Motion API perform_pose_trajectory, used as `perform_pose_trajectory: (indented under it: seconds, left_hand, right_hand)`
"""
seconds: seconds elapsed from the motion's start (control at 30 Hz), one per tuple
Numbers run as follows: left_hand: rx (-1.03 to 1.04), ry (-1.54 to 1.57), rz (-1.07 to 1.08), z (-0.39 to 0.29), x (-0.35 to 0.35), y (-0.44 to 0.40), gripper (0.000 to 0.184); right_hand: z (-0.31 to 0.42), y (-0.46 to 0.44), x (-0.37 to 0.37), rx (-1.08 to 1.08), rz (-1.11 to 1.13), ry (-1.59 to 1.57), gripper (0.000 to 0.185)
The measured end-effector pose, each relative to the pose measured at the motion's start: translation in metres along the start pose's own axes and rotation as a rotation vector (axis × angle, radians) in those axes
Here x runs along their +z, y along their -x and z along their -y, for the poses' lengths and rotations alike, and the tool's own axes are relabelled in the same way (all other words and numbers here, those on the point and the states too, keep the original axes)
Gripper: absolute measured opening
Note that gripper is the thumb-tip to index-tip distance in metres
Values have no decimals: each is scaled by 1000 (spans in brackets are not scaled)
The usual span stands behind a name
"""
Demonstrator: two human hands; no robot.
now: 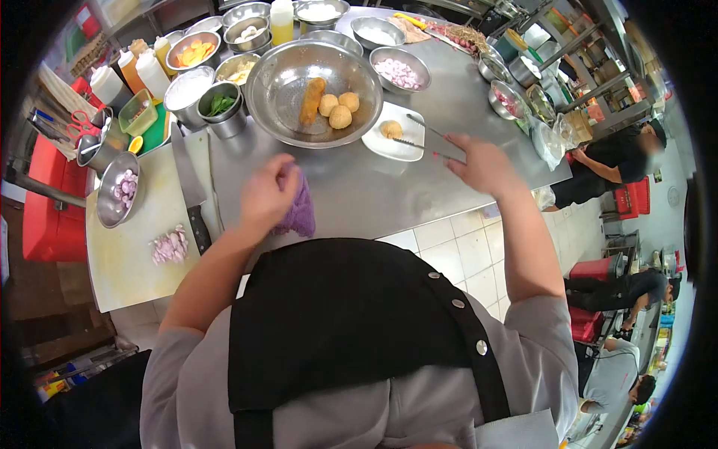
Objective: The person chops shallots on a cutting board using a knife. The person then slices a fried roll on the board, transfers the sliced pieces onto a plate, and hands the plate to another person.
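A purple cloth [301,206] is gripped in my left hand [269,193], near the front edge of the steel table. My right hand [479,163] holds metal tongs [425,147] by their closed-over end, and the tong tips reach over a white plate [404,152]. On that plate, between the two tong arms, sits one round breaded ball [391,129]. Behind the plate to the left, a large steel bowl [269,112] contains three breaded balls [340,117] and a long browned piece [312,101].
At left, a cutting board [123,266] bears chopped shallots [170,245] and a knife [187,176]. Steel bowls and squeeze bottles [152,73] line the back left. A bowl of chopped onion [399,71] stands behind the plate. Several people work at right, including one person [617,161].
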State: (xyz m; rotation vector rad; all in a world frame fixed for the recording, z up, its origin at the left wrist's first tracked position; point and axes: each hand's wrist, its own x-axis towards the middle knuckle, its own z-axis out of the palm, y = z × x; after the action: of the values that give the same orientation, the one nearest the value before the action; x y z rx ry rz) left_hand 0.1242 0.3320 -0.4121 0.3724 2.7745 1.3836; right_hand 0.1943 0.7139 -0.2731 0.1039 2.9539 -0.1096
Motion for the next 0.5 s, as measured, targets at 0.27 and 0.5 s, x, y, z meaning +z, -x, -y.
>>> perform_pose_trajectory:
  seconds: [0.27,0.5]
  left_hand:
    - [335,-28,-271,64,9,-11,11]
    - [356,-21,-271,65,9,-13,10]
  right_hand:
    - [-6,-73,15,-28,175,291,54]
    - [1,-110,2,-59,317,306,49]
